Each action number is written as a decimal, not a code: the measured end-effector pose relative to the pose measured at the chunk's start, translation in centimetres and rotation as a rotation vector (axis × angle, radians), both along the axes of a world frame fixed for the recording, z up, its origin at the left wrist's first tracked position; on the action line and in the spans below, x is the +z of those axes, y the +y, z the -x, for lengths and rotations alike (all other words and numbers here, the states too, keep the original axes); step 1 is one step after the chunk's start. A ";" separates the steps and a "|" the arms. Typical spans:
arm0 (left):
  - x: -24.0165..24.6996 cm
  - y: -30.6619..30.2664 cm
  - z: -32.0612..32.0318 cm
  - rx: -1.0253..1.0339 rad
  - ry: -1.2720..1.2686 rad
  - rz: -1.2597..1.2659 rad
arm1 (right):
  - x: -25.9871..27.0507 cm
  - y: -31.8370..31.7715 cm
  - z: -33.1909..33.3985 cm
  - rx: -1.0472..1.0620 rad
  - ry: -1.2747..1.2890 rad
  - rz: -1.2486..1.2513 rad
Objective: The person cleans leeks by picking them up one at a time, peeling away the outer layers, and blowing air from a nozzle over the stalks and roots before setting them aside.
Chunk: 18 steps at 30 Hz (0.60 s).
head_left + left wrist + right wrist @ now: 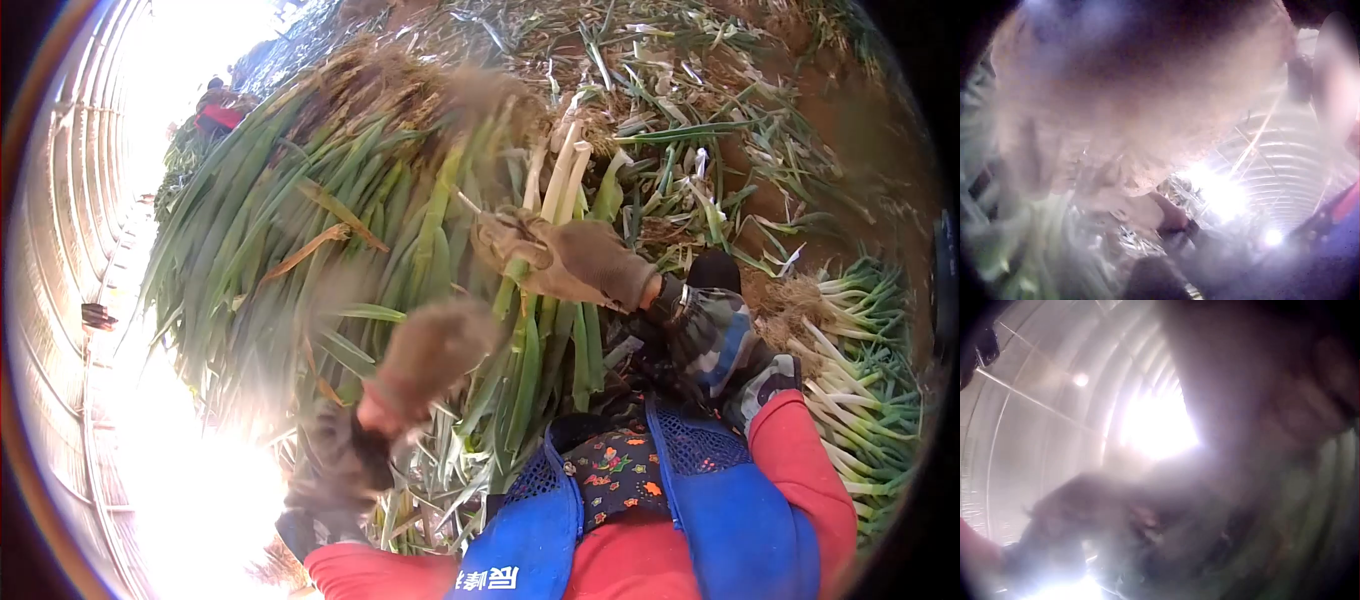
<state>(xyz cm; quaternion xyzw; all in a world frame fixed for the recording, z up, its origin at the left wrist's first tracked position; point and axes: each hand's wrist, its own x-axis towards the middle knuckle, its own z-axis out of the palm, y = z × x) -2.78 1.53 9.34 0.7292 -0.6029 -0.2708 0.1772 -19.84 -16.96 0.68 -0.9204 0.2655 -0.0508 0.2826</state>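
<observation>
Several green onions (567, 170), with white stems upward and green leaves below, lie at the near edge of a big heap. My gloved right hand (570, 260) wraps round their stalks at mid-length in the head view. A thin pale piece (466, 201) sticks out by its fingers. Lower and further left is my left hand (435, 350), gloved and blurred, in front of the heap's long leaves. The left wrist view has that glove (1129, 112) large over pale green stalks (1041, 219); I cannot tell whether it holds any. The right wrist view is dark and hazy.
The large heap of green onions (330, 180) fills the left and middle. Trimmed leaves and scraps (690, 190) litter the soil beyond. Cleaned green onions (850, 400) lie in a row at right. Arched greenhouse wall (70, 250) runs along the left; another person (218, 108) is far back.
</observation>
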 end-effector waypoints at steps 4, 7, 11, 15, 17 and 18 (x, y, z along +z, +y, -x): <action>-2.7 -5.7 -7.6 0.098 -0.455 0.204 | -0.3 -0.1 -0.4 0.128 -0.044 -0.059; -6.3 -8.9 -9.4 0.172 -0.712 -0.001 | -2.4 -1.0 -1.6 0.056 -0.028 0.048; -7.5 -10.4 -9.1 0.194 -0.890 -0.021 | -1.6 -0.9 -1.1 0.014 -0.130 -0.074; -6.7 -12.1 -9.2 0.246 -0.796 -0.167 | -1.4 -1.0 -1.4 0.055 -0.042 -0.025; -6.6 -12.1 -9.3 0.257 -0.775 -0.190 | -2.5 -1.2 -1.4 -0.080 -0.134 -0.031; -6.5 -12.0 -9.0 0.268 -0.762 -0.175 | -2.2 -1.1 -1.2 -0.017 -0.106 -0.042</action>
